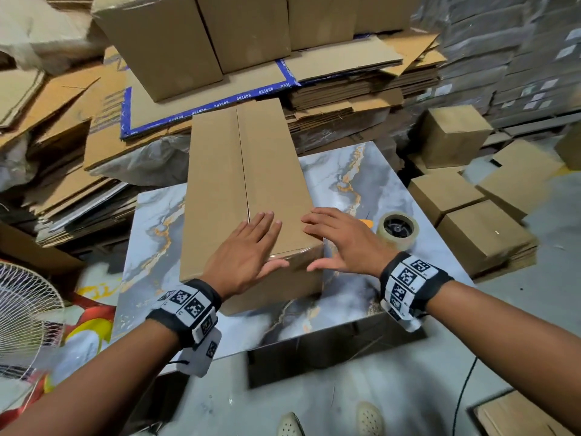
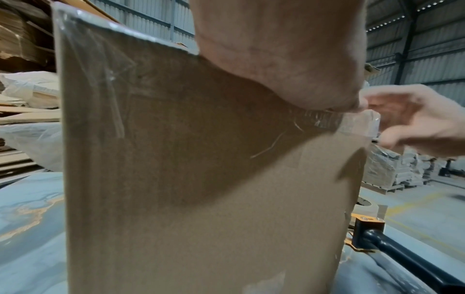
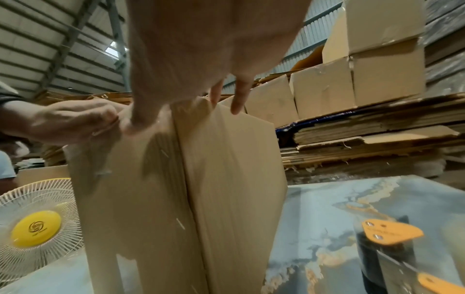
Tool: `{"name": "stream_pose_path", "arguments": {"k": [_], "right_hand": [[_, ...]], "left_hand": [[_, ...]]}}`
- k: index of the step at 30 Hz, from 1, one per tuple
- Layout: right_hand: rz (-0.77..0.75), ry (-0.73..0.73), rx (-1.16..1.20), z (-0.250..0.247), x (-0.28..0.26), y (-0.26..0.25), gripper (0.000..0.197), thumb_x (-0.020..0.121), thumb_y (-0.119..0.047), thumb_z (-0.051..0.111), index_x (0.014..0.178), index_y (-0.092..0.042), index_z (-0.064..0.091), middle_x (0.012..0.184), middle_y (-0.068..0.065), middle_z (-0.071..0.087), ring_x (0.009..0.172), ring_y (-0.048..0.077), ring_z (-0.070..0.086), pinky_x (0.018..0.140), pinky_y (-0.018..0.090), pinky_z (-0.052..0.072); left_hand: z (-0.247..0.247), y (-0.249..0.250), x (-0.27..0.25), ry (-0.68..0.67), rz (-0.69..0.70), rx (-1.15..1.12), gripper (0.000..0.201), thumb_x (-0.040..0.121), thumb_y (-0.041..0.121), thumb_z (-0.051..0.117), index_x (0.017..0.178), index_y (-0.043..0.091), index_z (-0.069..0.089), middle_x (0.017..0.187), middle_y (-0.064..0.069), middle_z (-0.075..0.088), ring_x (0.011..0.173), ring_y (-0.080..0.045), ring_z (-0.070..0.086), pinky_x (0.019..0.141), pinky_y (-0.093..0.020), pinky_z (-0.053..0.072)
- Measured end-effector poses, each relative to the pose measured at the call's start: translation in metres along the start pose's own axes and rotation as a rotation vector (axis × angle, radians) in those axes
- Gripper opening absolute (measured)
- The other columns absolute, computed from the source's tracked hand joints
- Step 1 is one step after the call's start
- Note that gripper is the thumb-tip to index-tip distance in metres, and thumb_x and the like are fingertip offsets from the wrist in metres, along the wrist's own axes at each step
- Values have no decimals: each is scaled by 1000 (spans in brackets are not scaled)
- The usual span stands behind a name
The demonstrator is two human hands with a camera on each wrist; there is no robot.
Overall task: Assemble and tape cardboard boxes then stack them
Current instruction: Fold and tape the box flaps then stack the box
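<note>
A long brown cardboard box point(image 1: 245, 171) lies lengthwise on the marble-patterned table point(image 1: 361, 171), its top flaps meeting in a centre seam. My left hand point(image 1: 251, 247) presses flat on the near end of its top, fingers straight, thumb over the near edge. My right hand point(image 1: 341, 239) is spread over the near right corner, its thumb on the end face. Clear tape point(image 2: 357, 123) wraps that corner, and the end face point(image 2: 201, 199) fills the left wrist view. A tape dispenser point(image 1: 397, 229) with a clear roll stands on the table right of the box.
Flat cardboard sheets point(image 1: 345, 99) with taped boxes point(image 1: 163, 42) on them are stacked behind the table. More small boxes point(image 1: 484, 237) sit on the floor at the right. A white fan point(image 1: 25, 313) stands at the left. My feet point(image 1: 371, 420) are near the table's front.
</note>
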State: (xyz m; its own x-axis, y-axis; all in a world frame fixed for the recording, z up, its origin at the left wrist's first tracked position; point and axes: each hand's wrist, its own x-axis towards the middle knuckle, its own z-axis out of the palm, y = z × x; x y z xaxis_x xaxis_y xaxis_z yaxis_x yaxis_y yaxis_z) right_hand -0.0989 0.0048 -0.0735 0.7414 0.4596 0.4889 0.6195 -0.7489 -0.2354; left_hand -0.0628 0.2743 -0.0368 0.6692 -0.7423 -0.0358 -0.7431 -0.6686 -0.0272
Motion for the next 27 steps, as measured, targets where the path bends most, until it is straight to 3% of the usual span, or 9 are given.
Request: {"name": "stream_pose_path", "arguments": {"k": [4,10,13,15,18,21,24,26,27], "right_hand": [[184,207,-128,11,25,-33,46,98,-51,47,103,-12,71,116,6,67,111,27,61,92,44,44],[337,556,-162,45,49,-57,40,101,-35,43,90,-11,73,118,10,69,112,29,63,97,47,42],[439,681,-129,50,41,-50,35,96,-28,45,91,-8,73,119,13,68,107,32,62,87,42,46],[500,703,-54,54,42,-50,35,96,-24,44,100,-6,73,124,14,67,108,33,61,89,40,47],[703,593,229,51,44,-59,42,99,-29,41,127,-8,63,136,12,61,122,30,56,102,41,45],[970,416,534,29,41,-62,56,102,-46,45,150,-16,40,150,7,49,137,27,46,109,39,38],[1218,236,809,10,44,-60,77,100,-62,44,160,-18,21,162,3,32,147,26,33,116,42,31],[1245,96,952,1,56,-67,83,96,-67,45,157,-15,25,160,-5,32,145,22,33,116,42,30],[1233,68,962,-2,63,-72,71,99,-58,48,150,-11,34,152,-8,40,138,19,41,110,37,36]], "left_hand": [[3,0,4,-23,-15,19,107,89,83,16,150,-2,40,158,-23,36,146,-37,36,115,-52,36],[7,3,0,-6,-97,65,117,88,86,13,142,-12,45,148,-33,44,138,-43,46,111,-53,42],[11,4,2,-3,-96,66,119,87,87,11,143,-13,44,149,-34,43,139,-44,45,112,-52,40],[7,0,3,-11,-72,46,120,86,88,8,147,-10,39,154,-32,36,144,-43,38,116,-52,33],[-2,-5,-7,-12,-30,-45,113,86,87,1,158,4,25,166,-18,17,155,-32,15,124,-56,18],[-7,-18,-30,237,-311,-199,82,99,71,25,156,13,35,166,-11,24,155,-29,17,123,-58,13],[5,-55,-51,466,-773,-473,74,96,55,59,148,6,43,154,-21,41,144,-37,36,117,-52,28],[12,-66,-52,427,-893,-1098,75,92,55,65,145,5,46,145,-14,54,129,-28,55,101,-36,52],[14,-67,-52,381,-896,-1303,68,92,50,68,140,6,51,138,-10,61,119,-21,62,86,-25,57]]}}
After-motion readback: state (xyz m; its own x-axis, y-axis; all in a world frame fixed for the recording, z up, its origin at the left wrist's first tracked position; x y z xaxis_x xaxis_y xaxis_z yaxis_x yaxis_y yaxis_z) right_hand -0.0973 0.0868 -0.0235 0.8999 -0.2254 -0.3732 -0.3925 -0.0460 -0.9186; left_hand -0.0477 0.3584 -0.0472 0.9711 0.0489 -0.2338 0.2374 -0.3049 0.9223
